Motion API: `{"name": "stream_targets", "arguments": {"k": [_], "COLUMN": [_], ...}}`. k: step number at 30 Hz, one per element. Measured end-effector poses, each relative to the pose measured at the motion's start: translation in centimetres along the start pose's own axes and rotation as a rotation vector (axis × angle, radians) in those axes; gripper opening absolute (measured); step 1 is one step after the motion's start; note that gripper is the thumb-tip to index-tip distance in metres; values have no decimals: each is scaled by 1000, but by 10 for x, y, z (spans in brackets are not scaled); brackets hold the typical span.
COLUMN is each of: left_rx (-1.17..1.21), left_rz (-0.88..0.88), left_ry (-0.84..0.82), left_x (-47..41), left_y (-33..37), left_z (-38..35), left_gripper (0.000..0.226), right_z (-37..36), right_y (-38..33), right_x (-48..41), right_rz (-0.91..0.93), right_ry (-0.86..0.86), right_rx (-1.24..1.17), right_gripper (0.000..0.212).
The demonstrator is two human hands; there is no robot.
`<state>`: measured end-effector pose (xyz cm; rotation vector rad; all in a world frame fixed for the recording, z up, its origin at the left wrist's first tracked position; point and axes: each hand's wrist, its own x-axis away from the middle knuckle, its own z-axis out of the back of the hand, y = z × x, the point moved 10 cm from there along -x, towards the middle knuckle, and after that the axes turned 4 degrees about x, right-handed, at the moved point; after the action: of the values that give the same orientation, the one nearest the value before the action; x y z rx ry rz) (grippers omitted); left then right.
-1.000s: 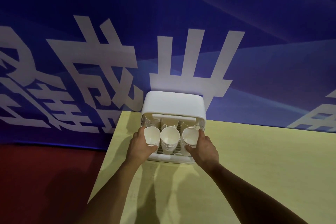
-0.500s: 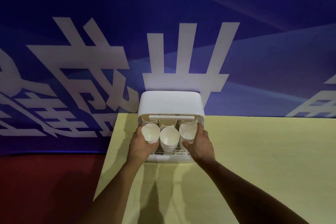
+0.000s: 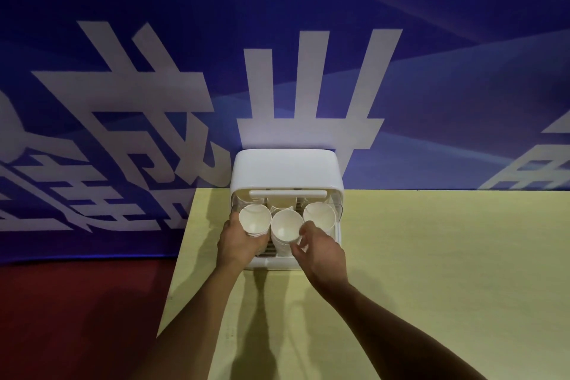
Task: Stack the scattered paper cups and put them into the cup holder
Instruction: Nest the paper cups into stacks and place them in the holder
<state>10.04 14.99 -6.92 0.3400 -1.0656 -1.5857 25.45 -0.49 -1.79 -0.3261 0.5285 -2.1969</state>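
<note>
A white cup holder (image 3: 287, 170) with its lid raised stands at the table's far edge against the wall. Three stacks of white paper cups lean out of its front row: the left stack (image 3: 254, 219), the middle stack (image 3: 286, 227) and the right stack (image 3: 319, 215). More cups show behind them under the lid. My left hand (image 3: 239, 245) wraps around the left stack. My right hand (image 3: 317, 251) has its fingertips pinched at the rim of the middle stack.
The pale yellow table (image 3: 431, 271) stretches to the right and toward me. Its left edge (image 3: 182, 256) drops to a dark red floor (image 3: 77, 318). A blue banner wall (image 3: 277, 55) with large white characters rises right behind the holder.
My right hand has left the right stack and moved left to the rim of the middle stack. My left hand stays on the left stack.
</note>
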Motion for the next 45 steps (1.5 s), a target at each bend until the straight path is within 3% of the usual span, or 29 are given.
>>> {"name": "stream_targets", "arguments": {"k": [3, 11, 19, 28, 37, 41, 45], "left_rx": [13, 80, 18, -71, -140, -120, -186], "left_rz": [-7, -46, -15, -45, -75, -129, -178], "left_ry": [-6, -2, -91, -40, 3, 19, -14], "left_x": [-2, 0, -6, -3, 6, 9, 12], "left_y": [-1, 1, -3, 3, 32, 52, 72], "left_z": [0, 2, 0, 15, 37, 42, 39], "left_gripper": [89, 83, 98, 80, 79, 94, 91], "right_z": [2, -11, -9, -4, 76, 70, 66], "right_y": [-21, -38, -45, -39, -45, -29, -26], "right_x": [-6, -18, -30, -22, -38, -52, -53], "right_rz": [153, 214, 201, 240, 288, 174, 139], "right_ry": [6, -70, -48, -118, 254, 95, 36], "right_rx": [89, 351, 353, 253, 292, 324, 326], "right_gripper": [30, 26, 23, 30, 16, 38, 42]}}
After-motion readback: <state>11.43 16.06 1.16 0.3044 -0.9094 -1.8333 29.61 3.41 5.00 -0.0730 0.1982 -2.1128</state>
